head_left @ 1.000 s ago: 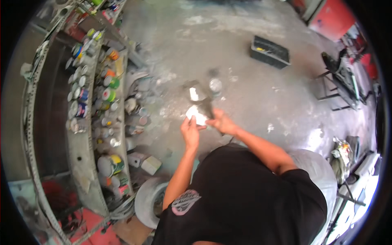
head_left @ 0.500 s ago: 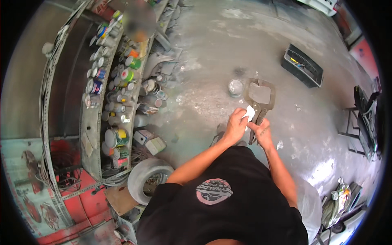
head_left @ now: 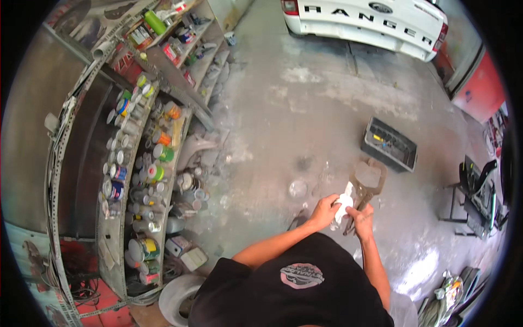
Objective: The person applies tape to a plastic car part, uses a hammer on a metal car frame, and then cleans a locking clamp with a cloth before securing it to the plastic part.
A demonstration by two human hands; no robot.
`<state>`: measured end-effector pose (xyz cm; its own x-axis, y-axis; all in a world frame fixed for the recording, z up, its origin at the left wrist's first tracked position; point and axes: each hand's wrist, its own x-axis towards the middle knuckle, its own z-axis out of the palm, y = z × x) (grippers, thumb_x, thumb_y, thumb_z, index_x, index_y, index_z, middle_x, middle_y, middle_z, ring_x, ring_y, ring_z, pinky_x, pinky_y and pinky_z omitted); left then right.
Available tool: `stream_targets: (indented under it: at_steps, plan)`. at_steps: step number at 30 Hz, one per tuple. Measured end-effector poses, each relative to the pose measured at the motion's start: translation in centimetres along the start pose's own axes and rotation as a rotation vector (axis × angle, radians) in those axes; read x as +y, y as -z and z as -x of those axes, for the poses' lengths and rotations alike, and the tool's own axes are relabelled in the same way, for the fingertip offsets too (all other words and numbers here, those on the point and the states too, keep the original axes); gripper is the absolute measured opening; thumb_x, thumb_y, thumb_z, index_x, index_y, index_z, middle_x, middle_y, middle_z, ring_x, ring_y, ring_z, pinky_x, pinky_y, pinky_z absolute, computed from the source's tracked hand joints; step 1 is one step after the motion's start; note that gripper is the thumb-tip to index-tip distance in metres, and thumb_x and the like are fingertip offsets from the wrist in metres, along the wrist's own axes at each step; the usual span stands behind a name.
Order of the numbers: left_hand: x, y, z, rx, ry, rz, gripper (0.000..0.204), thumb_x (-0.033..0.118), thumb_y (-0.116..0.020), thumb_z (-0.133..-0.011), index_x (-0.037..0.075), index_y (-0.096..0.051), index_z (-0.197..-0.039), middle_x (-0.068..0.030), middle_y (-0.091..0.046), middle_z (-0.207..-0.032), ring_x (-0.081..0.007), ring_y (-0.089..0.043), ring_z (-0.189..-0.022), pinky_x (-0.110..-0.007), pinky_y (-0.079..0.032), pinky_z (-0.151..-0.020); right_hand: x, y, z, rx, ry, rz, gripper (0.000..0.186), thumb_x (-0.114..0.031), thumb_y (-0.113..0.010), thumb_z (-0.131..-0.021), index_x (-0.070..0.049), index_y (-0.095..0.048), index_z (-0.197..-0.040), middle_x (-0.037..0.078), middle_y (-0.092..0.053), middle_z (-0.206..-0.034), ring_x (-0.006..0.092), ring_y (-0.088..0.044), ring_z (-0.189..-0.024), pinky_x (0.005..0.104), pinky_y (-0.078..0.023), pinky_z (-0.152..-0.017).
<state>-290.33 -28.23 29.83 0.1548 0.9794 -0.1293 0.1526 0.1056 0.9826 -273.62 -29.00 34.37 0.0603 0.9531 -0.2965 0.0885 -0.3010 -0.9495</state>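
Observation:
My left hand pinches a crumpled white cloth or paper wipe at its left side. My right hand is wrapped around the handles of a worn brown-grey locking C-clamp. The clamp's wide jaws point away from me, and its handle end shows below the hand. Against the clamp's left side lies the wipe, with my right thumb close to its edge. Both hands are in front of my body, above the floor. Part of the handles is hidden by my fingers and the wipe.
Shelves with several paint cans line the left. On the concrete floor are a round clear-looking container and a black tool bin. A white pickup stands at the far end; a black stand is at the right.
My view has tilted up, bringing the pickup into sight. Both hands sit lower and farther right in it. More of the white wipe now shows, spread beside the clamp. Both grips continue.

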Motion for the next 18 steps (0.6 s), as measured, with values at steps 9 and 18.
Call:
stream_targets:
  at_steps: [9, 18]
  plan:
    - [2.1, -0.1, -14.9, -0.383, 0.141, 0.358, 0.031, 0.015, -0.074, -0.096, -0.002, -0.066, -0.121, -0.0007, -0.069, -0.103, -0.009, -0.062, -0.093, -0.029, -0.052, -0.084, -4.1, 2.9, -12.7, 0.12, 0.062, -0.054, 0.025, -0.003, -0.07, -0.082, 0.003, -0.067, -0.106, 0.007, -0.069, -0.093, 0.016, -0.064, -0.082, 0.032, -0.052, -0.075]
    - [4.0, -3.1, -29.2, -0.234, 0.081, 0.724, 0.029, 0.007, -0.063, -0.101, -0.001, -0.059, -0.128, -0.0048, -0.069, -0.114, -0.0108, -0.065, -0.101, -0.03, -0.053, -0.09, -7.1, 8.6, -30.1, -0.037, -0.039, -0.28, 0.026, -0.001, -0.07, -0.084, 0.001, -0.061, -0.109, 0.005, -0.063, -0.097, 0.0167, -0.06, -0.088, 0.0325, -0.049, -0.082]
